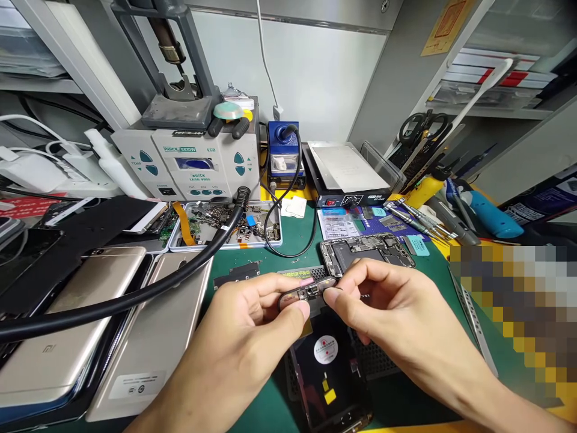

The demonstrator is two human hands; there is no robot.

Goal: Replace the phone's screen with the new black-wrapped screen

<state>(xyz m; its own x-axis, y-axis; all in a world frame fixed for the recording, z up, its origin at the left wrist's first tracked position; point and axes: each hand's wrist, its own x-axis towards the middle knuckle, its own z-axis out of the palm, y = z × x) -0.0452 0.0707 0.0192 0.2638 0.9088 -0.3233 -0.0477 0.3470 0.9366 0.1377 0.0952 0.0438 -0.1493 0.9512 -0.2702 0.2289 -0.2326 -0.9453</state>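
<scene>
Head view, left to right: gold phone (85, 304) lying flat; my left hand (252, 325), thumb and fingers pinching a small dark phone part (310, 292), held above a black panel (311, 367); my right hand (396, 310) pinching its other end; metal tweezers (474, 325) on the green mat (433, 270).

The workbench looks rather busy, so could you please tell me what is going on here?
A person is holding a small dark part up between both hands: the left hand grips one end, and the right hand has its fingers at the other. Exactly what the part is, I can't tell. Below it lies a black panel with a round white sticker, and beyond the hands lies an opened phone with its insides exposed.
</scene>
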